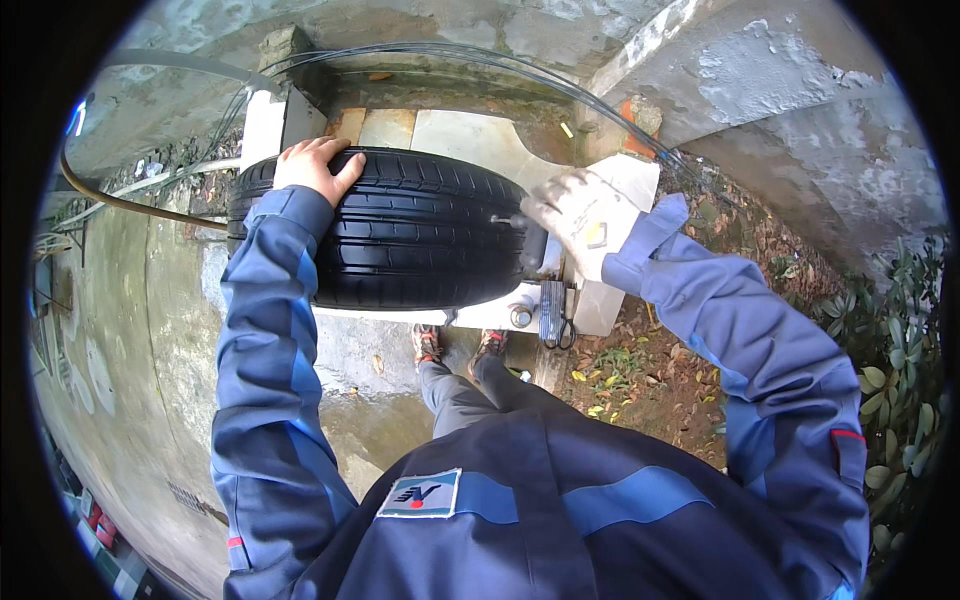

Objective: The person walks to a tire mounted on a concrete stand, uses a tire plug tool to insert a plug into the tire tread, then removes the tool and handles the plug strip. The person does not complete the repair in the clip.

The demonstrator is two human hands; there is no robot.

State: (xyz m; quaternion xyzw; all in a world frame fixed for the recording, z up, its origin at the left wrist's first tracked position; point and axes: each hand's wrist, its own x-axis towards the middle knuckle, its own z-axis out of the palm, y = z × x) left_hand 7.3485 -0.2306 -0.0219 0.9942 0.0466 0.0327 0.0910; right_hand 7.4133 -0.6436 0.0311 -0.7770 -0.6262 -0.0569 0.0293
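A black tyre (415,232) with a grooved tread stands on a low white bench (455,130). My bare left hand (318,170) grips its top at the far left, thumb apart on the tread and fingers bent over the far edge. At the tyre's right end, my right hand (582,215), in a pale glove, is closed round a tool with a dark handle (536,247). A thin metal shaft (508,220) reaches from this hand to the tread. Motion blurs the gloved fingers, and they hide most of the tool.
Scissors (567,335), a grey ribbed block (551,308) and a round silver piece (520,316) lie on the bench's near right edge. A brown hose (140,203) runs behind the tyre on the left. Black cables (450,46) cross beyond the bench, before concrete walls.
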